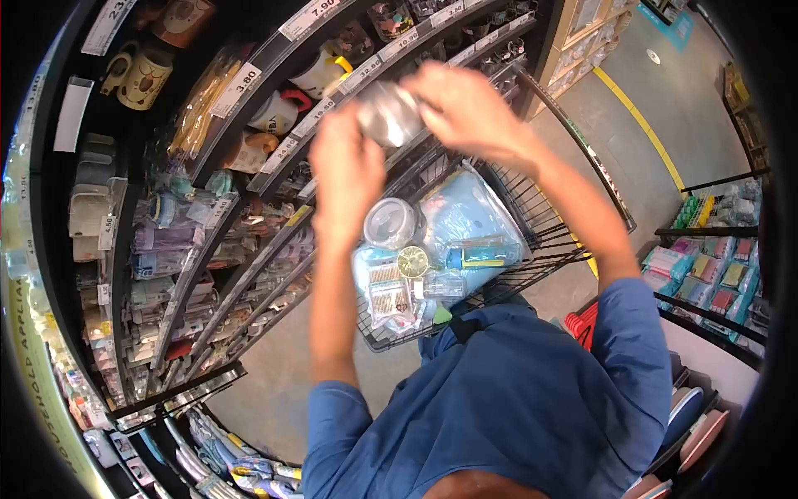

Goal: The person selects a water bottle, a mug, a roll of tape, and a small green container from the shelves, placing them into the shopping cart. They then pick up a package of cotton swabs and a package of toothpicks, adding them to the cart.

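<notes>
A shiny, see-through or silvery item (391, 116), smeared by motion, is held up in front of the shelves. My left hand (345, 162) grips its left side with closed fingers. On its other side, the fingers of my right hand (457, 104) are closed at its edge. Below my hands is a black wire shopping cart (553, 270). Inside it lie a round clear plastic container (390, 223), a light-blue packaged item (470, 208), a pack of cotton swabs (391, 298) and a round item with a greenish top (411, 262).
Shelves with price labels (235, 90) curve along the left, bearing mugs (143, 81) and many packaged goods. At right, another rack (706, 270) holds packets. Grey floor (640, 91) with a yellow line runs beyond the cart.
</notes>
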